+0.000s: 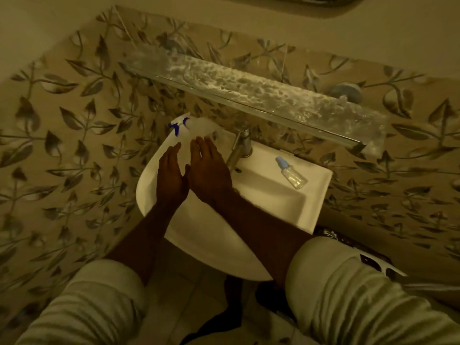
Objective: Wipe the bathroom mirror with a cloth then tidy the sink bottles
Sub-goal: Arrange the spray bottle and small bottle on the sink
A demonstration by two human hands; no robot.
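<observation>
A white sink [313,195] juts from a leaf-patterned tiled wall. At its far left corner stands a translucent spray bottle [199,128] with a blue trigger. My left hand [170,175] and my right hand [207,170] hover side by side over the basin just in front of that bottle, fingers stretched out, holding nothing. A small clear bottle [292,174] with a pale blue cap lies on its side on the sink's right ledge. No cloth shows. Only the mirror's bottom edge [331,2] appears at the top.
A metal tap [240,148] rises at the back of the sink, right of my hands. Above it runs a long glass shelf [249,90], and a round blue-grey object [346,92] rests at the shelf's right end. Patterned wall tiles surround the sink.
</observation>
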